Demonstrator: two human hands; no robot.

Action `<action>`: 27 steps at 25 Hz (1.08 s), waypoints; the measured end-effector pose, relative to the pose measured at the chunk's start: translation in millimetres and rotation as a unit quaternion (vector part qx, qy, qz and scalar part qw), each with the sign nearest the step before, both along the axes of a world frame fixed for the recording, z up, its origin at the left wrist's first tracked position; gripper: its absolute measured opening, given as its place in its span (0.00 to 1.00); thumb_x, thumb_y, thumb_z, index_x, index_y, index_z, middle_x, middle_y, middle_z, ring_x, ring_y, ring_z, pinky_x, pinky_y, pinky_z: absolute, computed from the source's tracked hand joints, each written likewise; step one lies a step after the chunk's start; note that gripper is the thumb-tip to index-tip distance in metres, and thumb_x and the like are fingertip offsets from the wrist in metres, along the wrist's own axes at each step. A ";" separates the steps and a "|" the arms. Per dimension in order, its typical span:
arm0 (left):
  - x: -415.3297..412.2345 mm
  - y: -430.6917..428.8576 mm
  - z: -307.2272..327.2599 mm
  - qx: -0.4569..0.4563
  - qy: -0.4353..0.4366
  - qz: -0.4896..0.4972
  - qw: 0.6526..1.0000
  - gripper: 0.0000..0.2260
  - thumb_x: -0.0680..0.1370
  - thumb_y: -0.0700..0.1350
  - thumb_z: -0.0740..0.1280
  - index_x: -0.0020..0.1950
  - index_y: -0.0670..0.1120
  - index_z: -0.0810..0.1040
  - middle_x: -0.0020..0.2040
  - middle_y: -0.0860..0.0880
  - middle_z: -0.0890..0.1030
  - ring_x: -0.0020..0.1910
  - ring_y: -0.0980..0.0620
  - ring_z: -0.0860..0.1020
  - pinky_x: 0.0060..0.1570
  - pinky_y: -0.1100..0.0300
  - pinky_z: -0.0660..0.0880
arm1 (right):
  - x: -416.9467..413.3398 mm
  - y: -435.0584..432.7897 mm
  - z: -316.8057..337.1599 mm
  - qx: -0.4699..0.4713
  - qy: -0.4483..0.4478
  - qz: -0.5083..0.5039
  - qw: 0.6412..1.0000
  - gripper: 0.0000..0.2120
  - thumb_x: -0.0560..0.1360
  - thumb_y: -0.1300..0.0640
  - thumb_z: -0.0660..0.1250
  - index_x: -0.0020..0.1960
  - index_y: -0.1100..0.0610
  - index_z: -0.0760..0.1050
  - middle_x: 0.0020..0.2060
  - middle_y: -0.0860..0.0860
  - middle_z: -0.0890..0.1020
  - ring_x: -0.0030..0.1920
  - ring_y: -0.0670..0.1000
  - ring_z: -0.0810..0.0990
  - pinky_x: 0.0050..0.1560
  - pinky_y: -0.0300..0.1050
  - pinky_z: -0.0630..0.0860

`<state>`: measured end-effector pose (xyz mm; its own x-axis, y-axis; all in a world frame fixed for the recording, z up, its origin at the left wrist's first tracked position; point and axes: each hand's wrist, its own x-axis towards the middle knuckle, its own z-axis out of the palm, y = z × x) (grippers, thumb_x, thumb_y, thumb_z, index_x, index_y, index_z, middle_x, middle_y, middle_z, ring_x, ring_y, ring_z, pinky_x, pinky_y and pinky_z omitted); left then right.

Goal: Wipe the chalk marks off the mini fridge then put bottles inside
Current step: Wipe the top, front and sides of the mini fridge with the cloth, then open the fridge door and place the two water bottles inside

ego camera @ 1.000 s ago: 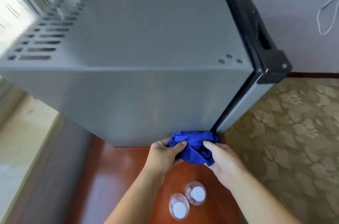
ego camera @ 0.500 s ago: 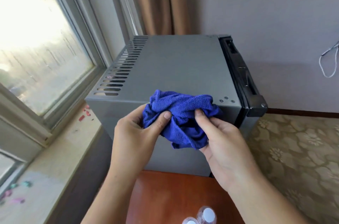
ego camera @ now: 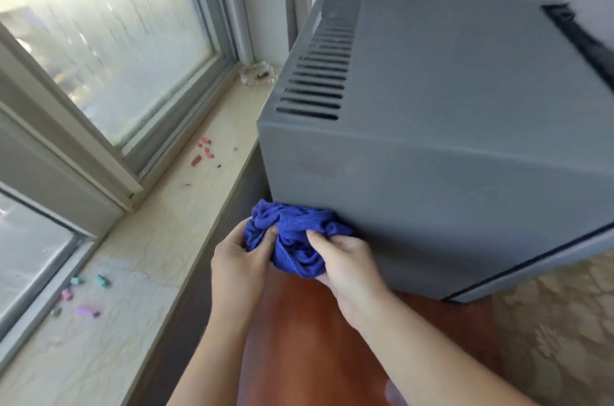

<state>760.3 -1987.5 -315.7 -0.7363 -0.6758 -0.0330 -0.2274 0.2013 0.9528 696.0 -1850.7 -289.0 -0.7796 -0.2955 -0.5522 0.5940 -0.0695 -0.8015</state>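
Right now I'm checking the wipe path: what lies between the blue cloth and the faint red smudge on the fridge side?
Head view: only bare grey panel between blue cloth and red smudge on the mini fridge.

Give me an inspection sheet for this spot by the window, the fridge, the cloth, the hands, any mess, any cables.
Surface: reddish wooden top under the fridge.
Job's things: grey mini fridge, door shut; faint pinkish smear on its near side; blue cloth bunched at the lower corner; bottles not clearly seen.
Clutter: chalk pieces scattered on the windowsill.
Hands: left hand and right hand both grip the cloth.
Cables: nothing seen.
Surroundings: window, curtain, patterned floor.
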 end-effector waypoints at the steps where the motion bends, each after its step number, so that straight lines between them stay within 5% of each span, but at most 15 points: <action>1: 0.1 -7.9 -23.5 0.005 -0.027 0.003 1.000 0.06 0.77 0.52 0.72 0.53 0.60 0.85 0.44 0.61 0.88 0.43 0.64 0.85 0.47 0.59 0.81 | 0.1 -11.1 -22.2 0.016 -0.024 -0.003 1.000 0.07 0.80 0.60 0.70 0.48 0.60 0.86 0.50 0.58 0.89 0.54 0.57 0.88 0.50 0.50 0.85; 6: -4.7 -2.9 -128.3 0.045 -0.149 -0.005 0.988 0.06 0.78 0.49 0.72 0.54 0.54 0.85 0.44 0.61 0.88 0.46 0.62 0.85 0.49 0.58 0.79 | -0.5 -25.0 -120.6 0.120 -0.119 -0.047 0.984 0.06 0.80 0.63 0.68 0.49 0.58 0.84 0.54 0.61 0.87 0.55 0.59 0.87 0.53 0.52 0.83; 10: -4.0 24.9 -181.0 0.046 -0.223 -0.088 0.970 0.08 0.79 0.47 0.72 0.57 0.48 0.84 0.51 0.51 0.88 0.54 0.48 0.85 0.53 0.57 0.76 | -8.4 -4.2 -164.1 0.249 -0.153 -0.017 0.956 0.07 0.82 0.60 0.67 0.57 0.58 0.82 0.60 0.61 0.85 0.57 0.61 0.85 0.54 0.57 0.82; 13: 3.0 37.5 -189.4 0.020 -0.232 -0.090 0.968 0.13 0.80 0.47 0.72 0.62 0.45 0.83 0.56 0.45 0.86 0.58 0.44 0.82 0.60 0.51 0.76 | -13.2 10.8 -160.0 0.285 -0.179 0.087 0.938 0.10 0.83 0.56 0.66 0.63 0.55 0.78 0.66 0.58 0.82 0.58 0.59 0.82 0.59 0.59 0.80; 15: 9.5 38.3 -179.1 0.015 -0.240 -0.091 0.966 0.14 0.79 0.48 0.71 0.64 0.46 0.82 0.58 0.45 0.85 0.61 0.43 0.81 0.62 0.49 0.76 | -14.5 21.6 -136.7 0.300 -0.181 0.233 0.907 0.21 0.83 0.53 0.66 0.74 0.55 0.71 0.73 0.56 0.76 0.67 0.61 0.78 0.65 0.59 0.76; 19: 40.9 55.0 -138.1 -0.006 -0.274 -0.048 0.960 0.27 0.79 0.49 0.72 0.76 0.44 0.73 0.74 0.43 0.76 0.75 0.44 0.72 0.74 0.51 0.68 | -23.6 75.0 -53.2 0.426 0.086 0.421 0.796 0.24 0.80 0.48 0.68 0.74 0.56 0.74 0.66 0.54 0.82 0.63 0.54 0.82 0.68 0.49 0.75; 21: 63.8 75.2 -106.4 -0.018 -0.266 -0.024 0.964 0.29 0.79 0.49 0.72 0.79 0.43 0.70 0.77 0.43 0.73 0.78 0.46 0.69 0.77 0.54 0.64 | -21.7 119.1 -9.6 0.401 0.173 0.410 0.800 0.22 0.79 0.46 0.69 0.72 0.49 0.78 0.68 0.48 0.82 0.66 0.46 0.81 0.71 0.43 0.73; 27: 125.9 198.4 -29.4 0.033 -0.141 -0.040 0.989 0.15 0.80 0.47 0.72 0.67 0.54 0.79 0.64 0.56 0.83 0.64 0.58 0.81 0.71 0.52 0.75 | 23.3 277.0 19.3 0.331 0.307 0.350 0.821 0.19 0.75 0.39 0.70 0.66 0.32 0.78 0.68 0.37 0.77 0.63 0.32 0.73 0.65 0.35 0.63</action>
